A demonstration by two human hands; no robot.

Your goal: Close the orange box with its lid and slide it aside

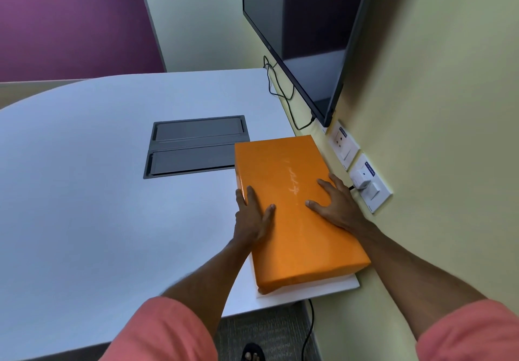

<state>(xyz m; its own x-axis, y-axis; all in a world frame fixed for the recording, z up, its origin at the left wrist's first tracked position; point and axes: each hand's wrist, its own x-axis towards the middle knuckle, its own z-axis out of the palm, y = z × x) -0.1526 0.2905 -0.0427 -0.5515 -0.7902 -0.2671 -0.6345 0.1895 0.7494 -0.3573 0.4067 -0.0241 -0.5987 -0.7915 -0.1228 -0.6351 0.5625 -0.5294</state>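
The orange box (292, 214) lies on the white table (98, 178) close to the yellow wall, with its lid on and only orange surfaces showing. My left hand (251, 217) grips the box's left edge, thumb lying on the lid and fingers down the side. My right hand (335, 203) rests flat on the lid near the right edge, fingers spread. A white sheet or board (314, 287) sticks out from under the box at the table's near corner.
A dark grey cable hatch (193, 147) is set into the table just left of the box. A wall-mounted screen (303, 32) hangs above, with cables beneath it. Wall sockets (365, 183) with a plugged adapter sit right of the box. A foot shows on the floor below.
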